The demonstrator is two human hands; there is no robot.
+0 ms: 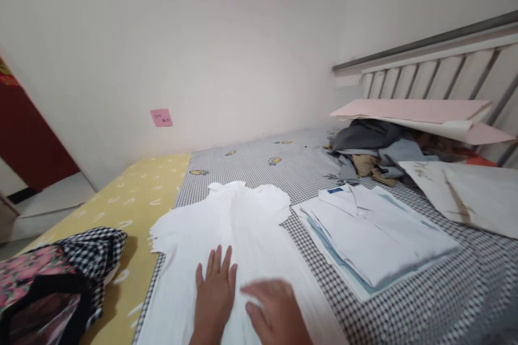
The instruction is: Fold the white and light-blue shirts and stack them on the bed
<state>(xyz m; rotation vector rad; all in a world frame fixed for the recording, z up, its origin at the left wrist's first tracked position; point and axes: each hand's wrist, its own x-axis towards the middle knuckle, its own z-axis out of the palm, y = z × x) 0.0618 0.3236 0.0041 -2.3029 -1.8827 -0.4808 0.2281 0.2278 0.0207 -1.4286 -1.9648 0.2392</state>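
A white short-sleeved shirt (243, 226) lies spread out on the bed, its collar toward the wall. My left hand (214, 291) rests flat on the middle of the shirt, fingers spread. Just to its right, my right hand (275, 307) is over the shirt with its fingers bent and the thumb apart; it is slightly blurred, and nothing shows between the fingers. Whether the right hand touches the cloth I cannot tell. The lower end of the shirt runs out of view beneath my arms.
Right of the shirt lies a stack of folded shirts (376, 237). Behind it are a heap of dark clothes (364, 143), pink sheets (416, 109) and a white paper bag (485, 194). A checked, flowered cloth bag (93, 253) sits at left. A wall (243, 54) and headboard rails (429, 78) bound the bed.
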